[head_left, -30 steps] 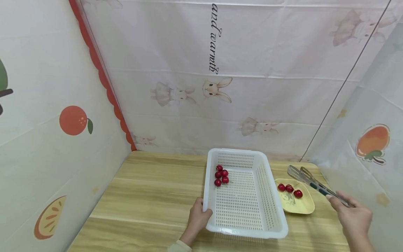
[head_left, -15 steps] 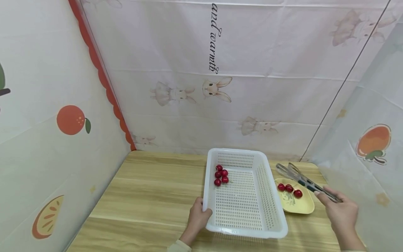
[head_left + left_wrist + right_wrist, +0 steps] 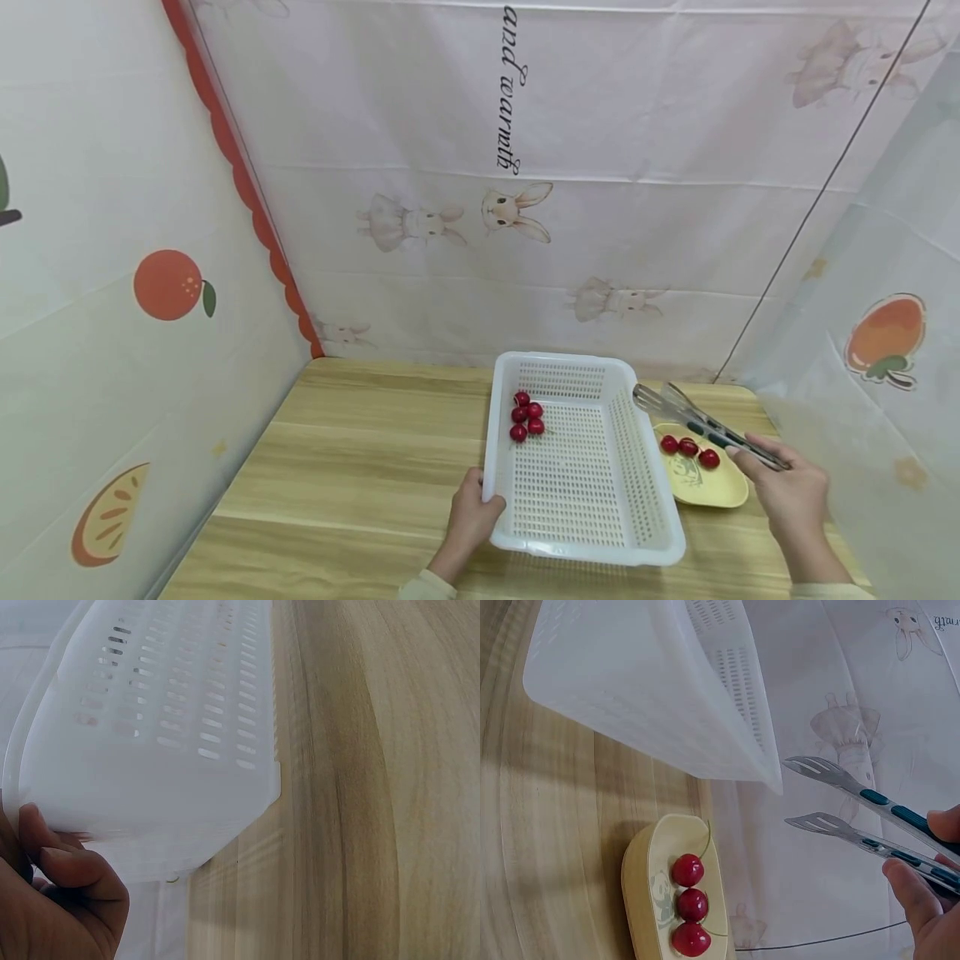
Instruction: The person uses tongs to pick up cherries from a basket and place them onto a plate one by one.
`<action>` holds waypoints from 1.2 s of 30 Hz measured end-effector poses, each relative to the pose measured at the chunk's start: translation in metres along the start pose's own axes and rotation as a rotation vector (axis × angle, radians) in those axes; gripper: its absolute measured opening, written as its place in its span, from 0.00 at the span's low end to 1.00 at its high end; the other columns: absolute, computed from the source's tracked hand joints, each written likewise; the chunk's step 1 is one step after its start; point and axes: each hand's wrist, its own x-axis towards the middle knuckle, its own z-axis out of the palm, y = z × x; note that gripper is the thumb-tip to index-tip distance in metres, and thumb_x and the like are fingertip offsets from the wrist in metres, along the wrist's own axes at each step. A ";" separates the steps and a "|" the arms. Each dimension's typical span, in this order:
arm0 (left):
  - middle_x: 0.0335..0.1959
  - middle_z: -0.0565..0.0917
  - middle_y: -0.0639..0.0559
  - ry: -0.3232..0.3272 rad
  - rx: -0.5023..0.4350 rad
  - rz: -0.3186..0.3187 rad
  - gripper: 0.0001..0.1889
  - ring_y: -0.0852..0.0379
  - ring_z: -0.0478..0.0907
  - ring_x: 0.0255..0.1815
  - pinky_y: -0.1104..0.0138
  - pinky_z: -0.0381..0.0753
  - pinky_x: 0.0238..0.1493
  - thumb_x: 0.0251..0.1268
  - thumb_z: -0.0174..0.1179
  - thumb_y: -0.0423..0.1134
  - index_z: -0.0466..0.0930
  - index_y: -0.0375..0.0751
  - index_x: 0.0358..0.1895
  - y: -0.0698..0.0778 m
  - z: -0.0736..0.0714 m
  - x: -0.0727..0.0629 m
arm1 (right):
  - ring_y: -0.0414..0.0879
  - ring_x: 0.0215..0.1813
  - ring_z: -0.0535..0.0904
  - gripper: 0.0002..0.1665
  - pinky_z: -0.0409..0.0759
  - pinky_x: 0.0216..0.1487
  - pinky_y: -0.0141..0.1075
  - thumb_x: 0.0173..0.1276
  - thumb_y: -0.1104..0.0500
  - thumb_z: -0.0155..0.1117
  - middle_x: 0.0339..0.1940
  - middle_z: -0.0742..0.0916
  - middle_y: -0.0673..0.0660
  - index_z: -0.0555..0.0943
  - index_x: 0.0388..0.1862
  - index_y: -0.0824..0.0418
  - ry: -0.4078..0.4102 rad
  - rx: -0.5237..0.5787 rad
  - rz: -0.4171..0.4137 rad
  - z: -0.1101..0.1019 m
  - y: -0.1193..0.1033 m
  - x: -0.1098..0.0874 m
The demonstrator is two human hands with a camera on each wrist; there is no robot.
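My left hand (image 3: 474, 518) grips the left rim of a white perforated plastic basket (image 3: 588, 552), thumb over the edge and fingers beneath. In the left wrist view curled fingers (image 3: 79, 870) show against the basket's outer wall. Several red cherries (image 3: 520, 414) lie at the basket's back left. My right hand (image 3: 793, 492) holds metal tongs (image 3: 844, 780) with dark green grips, raised over a yellow dish (image 3: 712, 496). Their slotted tips stand apart with nothing between them, one overlapping the basket's right rim in the head view. Three stemmed cherries (image 3: 691, 905) sit in a row in the dish.
Basket and dish stand side by side on a wood-grain table (image 3: 352, 458). A rabbit-printed cloth (image 3: 420, 125) hangs behind it, and fruit-patterned cloths (image 3: 225, 358) close in the left and right sides.
My right hand has carried the tongs leftward across the dish to the basket's right rim. The left hand, basket and cherries have stayed in place.
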 end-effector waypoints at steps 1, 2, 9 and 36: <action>0.29 0.77 0.43 0.001 -0.001 0.002 0.14 0.52 0.78 0.28 0.63 0.80 0.25 0.44 0.54 0.23 0.68 0.28 0.39 0.000 0.000 0.000 | 0.31 0.34 0.73 0.21 0.75 0.27 0.24 0.49 0.56 0.75 0.39 0.79 0.43 0.84 0.45 0.55 -0.006 -0.003 -0.010 0.002 -0.001 0.000; 0.29 0.77 0.43 0.000 -0.003 0.000 0.14 0.52 0.78 0.28 0.63 0.80 0.25 0.44 0.54 0.23 0.68 0.27 0.39 0.000 0.000 0.000 | 0.31 0.34 0.73 0.22 0.75 0.27 0.24 0.49 0.55 0.75 0.38 0.79 0.41 0.84 0.46 0.56 -0.013 -0.008 -0.018 0.003 -0.001 -0.001; 0.29 0.77 0.44 -0.003 -0.002 -0.004 0.15 0.53 0.78 0.28 0.63 0.80 0.25 0.45 0.53 0.24 0.68 0.26 0.40 0.001 -0.001 -0.001 | 0.32 0.37 0.73 0.28 0.76 0.32 0.23 0.52 0.55 0.73 0.44 0.78 0.46 0.80 0.51 0.64 -0.095 -0.005 -0.055 0.014 -0.006 -0.002; 0.29 0.76 0.45 -0.002 0.004 -0.016 0.14 0.52 0.77 0.28 0.62 0.80 0.27 0.45 0.54 0.24 0.68 0.29 0.40 0.001 0.000 -0.001 | 0.42 0.24 0.79 0.25 0.77 0.22 0.33 0.55 0.58 0.69 0.28 0.85 0.56 0.79 0.49 0.71 -0.303 -0.108 -0.229 0.054 -0.034 -0.002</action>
